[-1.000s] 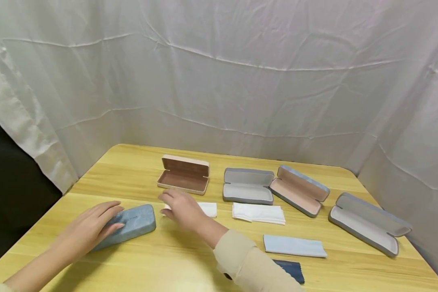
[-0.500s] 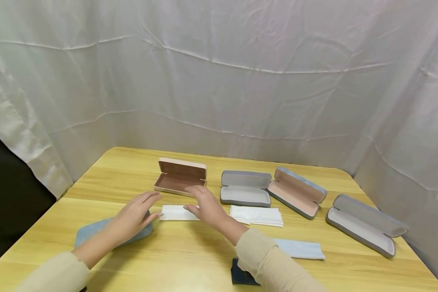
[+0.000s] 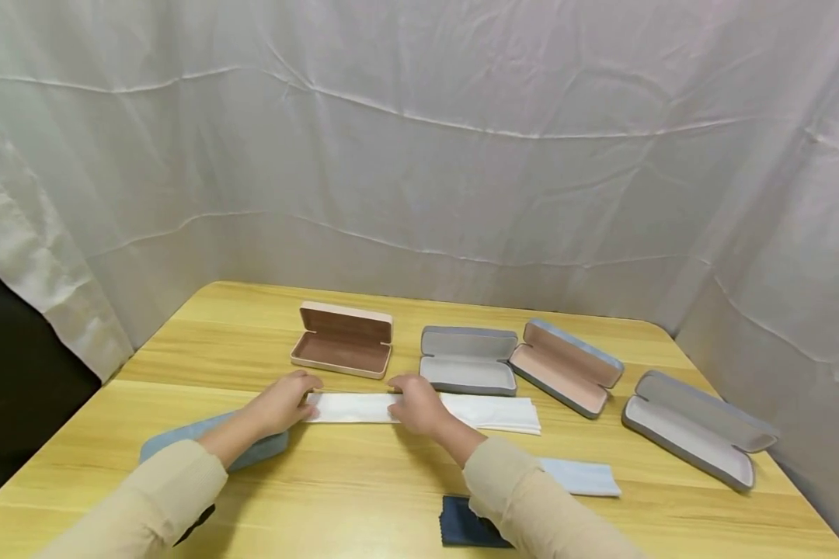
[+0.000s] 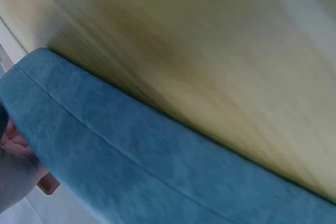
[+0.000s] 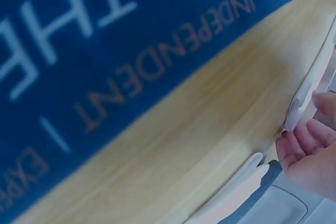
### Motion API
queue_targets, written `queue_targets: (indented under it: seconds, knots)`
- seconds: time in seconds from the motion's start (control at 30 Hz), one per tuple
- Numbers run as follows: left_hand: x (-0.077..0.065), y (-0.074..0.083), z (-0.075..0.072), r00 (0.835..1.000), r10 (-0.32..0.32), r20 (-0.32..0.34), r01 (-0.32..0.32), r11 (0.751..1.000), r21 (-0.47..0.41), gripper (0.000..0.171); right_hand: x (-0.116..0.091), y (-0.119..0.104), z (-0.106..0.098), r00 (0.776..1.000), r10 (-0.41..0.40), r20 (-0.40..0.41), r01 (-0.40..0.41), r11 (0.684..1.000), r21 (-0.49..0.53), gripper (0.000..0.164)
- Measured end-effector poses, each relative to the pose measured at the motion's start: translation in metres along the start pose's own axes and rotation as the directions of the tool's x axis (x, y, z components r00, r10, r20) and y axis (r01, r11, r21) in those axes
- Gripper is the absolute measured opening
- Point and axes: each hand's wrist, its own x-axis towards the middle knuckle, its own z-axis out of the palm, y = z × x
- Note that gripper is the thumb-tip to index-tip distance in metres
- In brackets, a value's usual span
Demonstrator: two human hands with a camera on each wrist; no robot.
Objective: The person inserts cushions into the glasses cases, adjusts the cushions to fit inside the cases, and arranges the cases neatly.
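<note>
A folded white cleaning cloth (image 3: 353, 407) lies flat in the middle of the table in the head view. My left hand (image 3: 283, 402) grips its left end, while my right hand (image 3: 421, 404) pinches the right end between thumb and fingers. In the right wrist view, the right hand (image 5: 310, 148) has its fingertips at the cloth's edge. A shut blue glasses case (image 3: 262, 450) sits under my left forearm. That blue case (image 4: 131, 145) fills much of the left wrist view and hides most of the left hand.
Open glasses cases stand behind: pink-brown (image 3: 342, 341), grey (image 3: 468, 361), blue with pink lining (image 3: 566, 369) and another grey one (image 3: 692, 431). Another white cloth (image 3: 496, 413) lies right of my right hand. A light blue cloth (image 3: 580, 477) and navy cloth (image 3: 470, 524) lie near my right sleeve.
My left hand has left the blue case and moved right to the white cloth's left end. My right hand has shifted from that end to the right end. Both have lowered onto it.
</note>
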Motion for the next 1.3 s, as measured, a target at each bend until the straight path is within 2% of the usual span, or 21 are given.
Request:
queue_targets:
  seconds: [0.13, 0.23, 0.4, 0.57, 0.73, 0.8, 1.03, 1.2, 1.3]
  knots:
    - [0.006, 0.001, 0.001, 0.997, -0.068, 0.024, 0.068, 0.998, -0.003, 0.026, 0.002, 0.001, 0.001, 0.999, 0.021, -0.039, -0.025, 0.994, -0.104, 0.034]
    - [0.011, 0.002, 0.003, 0.994, -0.105, 0.042, 0.106, 0.994, -0.008, 0.019, 0.003, 0.001, 0.001, 0.997, 0.06, -0.056, -0.068, 0.983, -0.169, 0.026]
    - [0.019, 0.001, 0.003, 0.983, -0.165, 0.078, 0.168, 0.985, -0.036, 0.013, 0.004, -0.001, 0.0, 0.991, 0.129, -0.045, -0.135, 0.969, -0.206, 0.015]
    - [0.024, 0.0, 0.0, 0.977, -0.181, 0.115, 0.183, 0.983, -0.007, 0.012, 0.004, -0.003, -0.002, 0.981, 0.192, -0.005, -0.187, 0.951, -0.246, 0.015]
    - [0.022, 0.001, -0.001, 0.98, -0.164, 0.111, 0.167, 0.986, -0.019, 0.015, 0.004, -0.002, 0.0, 0.985, 0.172, -0.013, -0.171, 0.967, -0.187, 0.008]
    - [0.021, 0.001, -0.001, 0.98, -0.162, 0.116, 0.168, 0.985, -0.043, 0.017, 0.004, -0.003, 0.0, 0.985, 0.172, -0.017, -0.172, 0.974, -0.145, 0.011]
    - [0.021, -0.001, -0.002, 0.97, -0.187, 0.153, 0.204, 0.973, -0.105, 0.013, 0.004, -0.003, -0.001, 0.976, 0.216, 0.01, -0.214, 0.973, -0.087, 0.022]
    - [0.021, -0.003, -0.004, 0.971, -0.181, 0.157, 0.201, 0.972, -0.121, 0.006, 0.002, -0.003, -0.005, 0.974, 0.224, 0.03, -0.223, 0.974, -0.027, 0.009]
    - [0.021, -0.004, -0.008, 0.971, -0.18, 0.158, 0.206, 0.964, -0.167, 0.005, 0.0, -0.004, -0.008, 0.973, 0.226, 0.034, -0.227, 0.974, 0.009, 0.015]
